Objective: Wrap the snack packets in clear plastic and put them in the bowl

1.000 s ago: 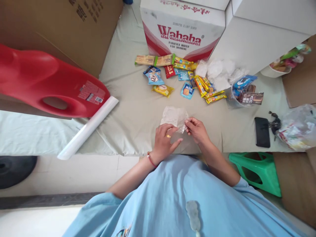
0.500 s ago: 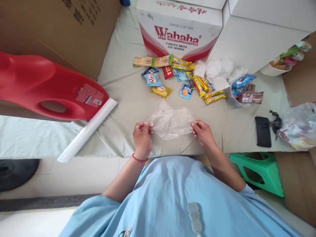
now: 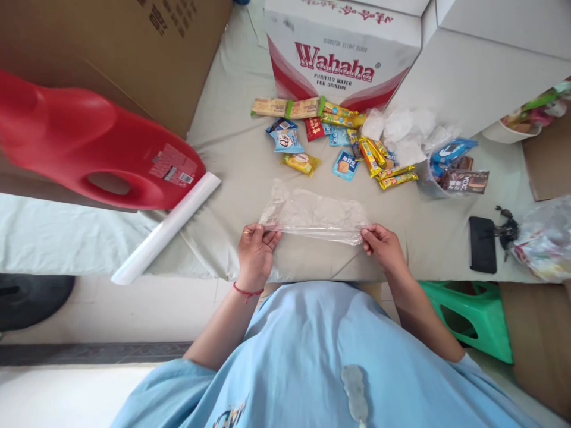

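Note:
A clear plastic bag [image 3: 316,214] is stretched sideways between my two hands, low over the table's cloth. My left hand [image 3: 256,252] pinches its left end with thumb and fingers. At the opposite end, my right hand [image 3: 383,244] grips the bag's near corner between thumb and forefinger. The near edge of the bag is pulled into a fairly straight line, while the far part lies loose and wrinkled. Beyond it lie several wrapped snacks, among them a yellow packet [image 3: 301,163] and a light blue packet [image 3: 345,164].
A white plastic roll [image 3: 167,229] lies by a red jug [image 3: 102,145] on the left. Behind the snacks stands a Wahaba-type water carton [image 3: 336,65]. To the right are crumpled clear bags [image 3: 404,131], a snack-filled tub [image 3: 435,181], a black phone [image 3: 482,244] and keys [image 3: 508,230].
My hands have moved apart, drawing the bag wider and its near edge straighter. The whole view has shifted slightly, so the surroundings appear further right.

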